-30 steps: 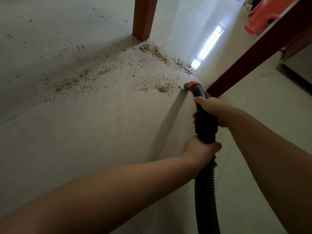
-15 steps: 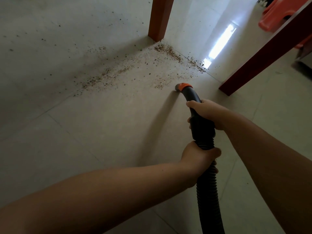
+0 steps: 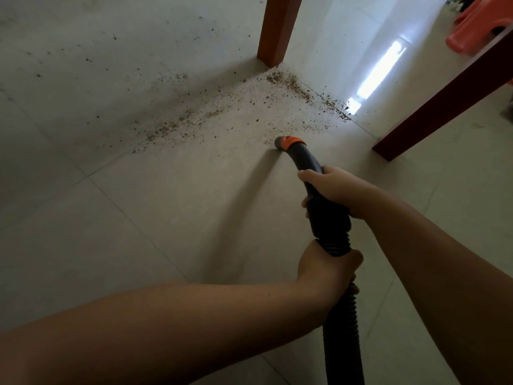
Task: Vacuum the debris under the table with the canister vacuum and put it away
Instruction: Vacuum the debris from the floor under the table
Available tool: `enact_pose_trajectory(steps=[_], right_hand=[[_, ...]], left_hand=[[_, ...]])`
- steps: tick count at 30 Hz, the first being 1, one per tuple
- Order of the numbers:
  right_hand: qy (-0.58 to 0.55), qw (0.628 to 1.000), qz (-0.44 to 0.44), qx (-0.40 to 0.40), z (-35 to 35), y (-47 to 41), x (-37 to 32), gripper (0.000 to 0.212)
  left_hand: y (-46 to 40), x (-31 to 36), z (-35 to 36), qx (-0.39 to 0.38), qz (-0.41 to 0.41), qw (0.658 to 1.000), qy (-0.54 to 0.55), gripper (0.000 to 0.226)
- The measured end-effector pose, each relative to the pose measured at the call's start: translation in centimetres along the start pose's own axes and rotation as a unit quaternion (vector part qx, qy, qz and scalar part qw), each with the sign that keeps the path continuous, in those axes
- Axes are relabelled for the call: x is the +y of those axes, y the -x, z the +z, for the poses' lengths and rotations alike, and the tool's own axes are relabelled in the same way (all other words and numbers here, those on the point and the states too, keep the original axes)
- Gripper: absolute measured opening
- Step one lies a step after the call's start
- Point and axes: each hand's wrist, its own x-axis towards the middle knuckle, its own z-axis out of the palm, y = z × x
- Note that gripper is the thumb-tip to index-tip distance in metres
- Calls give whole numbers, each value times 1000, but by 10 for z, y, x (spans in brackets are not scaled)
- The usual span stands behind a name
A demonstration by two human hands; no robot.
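- While we are looking down at the pale tiled floor [image 3: 138, 232], we are seeing both hands clamped on the black vacuum hose [image 3: 342, 329].
- The right hand [image 3: 333, 190] is wrapping its fingers round the hose's rigid curved handle [image 3: 324, 215], just behind the orange-collared nozzle [image 3: 288, 143].
- The left hand [image 3: 324, 268] is gripping the ribbed part of the hose right below that handle, fingers curled round it.
- The nozzle is pointing at the floor, sitting at the near edge of the debris [image 3: 211, 112]; we cannot tell whether it is touching the tile.
- The brown crumbs are lying in a band running from the near left up towards the upright wooden table leg [image 3: 277, 29], thickest just beside its foot.
- A second, darker table leg [image 3: 444, 98] is slanting in at the right, with an orange plastic stool [image 3: 477, 26] beyond it.
- The canister itself is out of our view.
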Motion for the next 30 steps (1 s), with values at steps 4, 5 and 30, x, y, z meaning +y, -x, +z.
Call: enact_pose_trajectory(steps=[4,5,30], right_hand=[[6,1000,-6,3,-1,-6,-10,31],[8,1000,-5,4,-4,-8,-11,31],[47,998,-30,-6,16,2,-22,38]], left_hand=[[-7,8,-3,9,-2,1000,6,10],[-9,10,-3,6,-7,1000,3,10],[16,12,-20,16,-9,999,33,13]])
